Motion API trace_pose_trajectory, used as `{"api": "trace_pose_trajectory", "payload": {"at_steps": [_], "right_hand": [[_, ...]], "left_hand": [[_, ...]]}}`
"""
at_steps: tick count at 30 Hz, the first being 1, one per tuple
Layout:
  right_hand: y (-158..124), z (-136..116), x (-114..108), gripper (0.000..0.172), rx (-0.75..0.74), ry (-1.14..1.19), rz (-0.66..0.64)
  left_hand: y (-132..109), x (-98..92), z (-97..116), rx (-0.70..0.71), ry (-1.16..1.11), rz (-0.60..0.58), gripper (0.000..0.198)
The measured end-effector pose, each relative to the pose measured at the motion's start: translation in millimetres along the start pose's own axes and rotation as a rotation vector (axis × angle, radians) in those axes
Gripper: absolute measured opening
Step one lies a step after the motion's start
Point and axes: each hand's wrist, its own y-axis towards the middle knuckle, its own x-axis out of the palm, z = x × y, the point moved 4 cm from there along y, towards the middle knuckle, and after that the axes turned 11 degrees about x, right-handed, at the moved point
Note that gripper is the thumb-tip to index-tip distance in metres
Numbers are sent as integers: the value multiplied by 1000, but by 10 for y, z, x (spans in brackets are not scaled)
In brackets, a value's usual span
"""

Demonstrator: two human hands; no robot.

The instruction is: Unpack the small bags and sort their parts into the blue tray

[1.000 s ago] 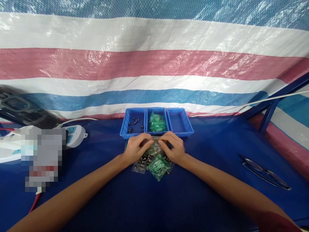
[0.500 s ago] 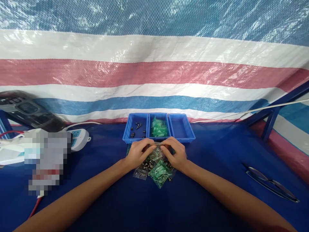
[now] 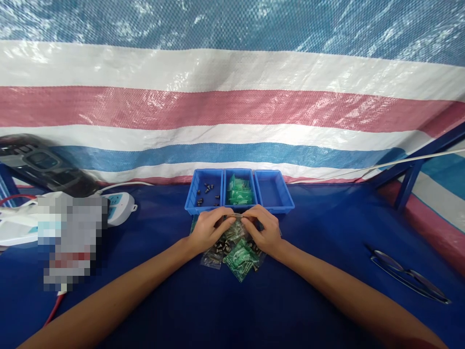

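Observation:
My left hand and my right hand face each other, each closed in a thumb-and-finger pinch. Between their fingertips stretches the top edge of a small clear plastic bag, seen nearly edge-on. Below it lies a pile: a green plastic bag of screws, a clear bag on the left and loose dark screws. My fingers hide part of the pile. Just beyond my hands stand three joined blue bins; the left bin holds several dark screws, the middle bin green bags, the right bin nothing visible.
Eyeglasses lie on the blue table at the right. A white power strip with cables and a dark device occupy the left. A striped plastic sheet hangs behind the bins.
Both hands keep the same pinch at the same spot. The edge of the clear bag between the fingertips has tilted slightly; the pile and bins stay put.

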Motion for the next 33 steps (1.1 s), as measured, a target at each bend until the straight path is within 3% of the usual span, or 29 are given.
{"api": "trace_pose_trajectory", "payload": {"at_steps": [10,33], "right_hand": [[7,-3,5,9,-8,0,0],[-8,-2,2,10,7,-6,-31]], "left_hand": [[-35,8,-39,-70,15,-19,13],[43,-17,54,81,-9,17,11]]}}
